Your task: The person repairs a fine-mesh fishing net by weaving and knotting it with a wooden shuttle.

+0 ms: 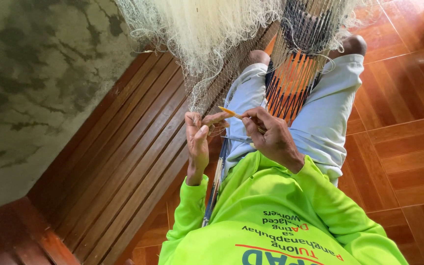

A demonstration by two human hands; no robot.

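Observation:
A pale fishing net (207,29) hangs in front of me and drapes over my knees. My left hand (198,140) pinches the net's mesh between thumb and fingers at its lower edge. My right hand (271,135) grips a thin yellow netting needle (231,114), its tip pointing left toward the left hand's fingers. The two hands sit close together above my lap. I wear a bright green long-sleeved shirt (271,216) and light grey shorts (325,113). Dark blue and orange cords (290,88) run down between my legs.
I sit on a wooden slatted bench (123,162) that runs diagonally. A stained concrete wall (40,88) is on the left. Reddish-brown floor tiles (403,122) cover the right side. A bundle of dark cords (214,186) lies along the bench by my left arm.

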